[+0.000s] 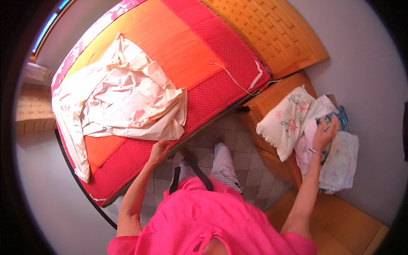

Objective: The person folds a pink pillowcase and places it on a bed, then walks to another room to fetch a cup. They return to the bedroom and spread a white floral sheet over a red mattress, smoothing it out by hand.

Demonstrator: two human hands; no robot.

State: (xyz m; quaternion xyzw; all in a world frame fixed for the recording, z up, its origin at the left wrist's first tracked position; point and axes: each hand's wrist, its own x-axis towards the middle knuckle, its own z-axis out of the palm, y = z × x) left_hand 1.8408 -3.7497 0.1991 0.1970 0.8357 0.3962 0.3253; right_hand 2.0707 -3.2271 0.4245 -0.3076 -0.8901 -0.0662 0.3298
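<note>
My left hand (160, 151) hovers by the near edge of the bed, just below the hem of a crumpled cream sheet with a floral print (140, 95). Its fingers are loosely curled together, and nothing shows in them. On my right, a bracelet on the wrist, my right hand (326, 134) reaches into a pile of folded fabrics, its fingers bent over a dark blue patterned cloth (343, 119). Beside it lie a pale printed cloth (342, 163) and a pale pink cloth (302, 154). A white pillow with embroidered flowers (289, 121) leans against the pile.
The bed has a red quilted cover (208, 104) with an orange mat (170, 46) on it. A white cord (233, 78) trails off its edge. A wooden headboard (272, 34) and a wooden cabinet (259, 136) stand at the right. I stand on grey tiles (250, 170) between bed and cabinet.
</note>
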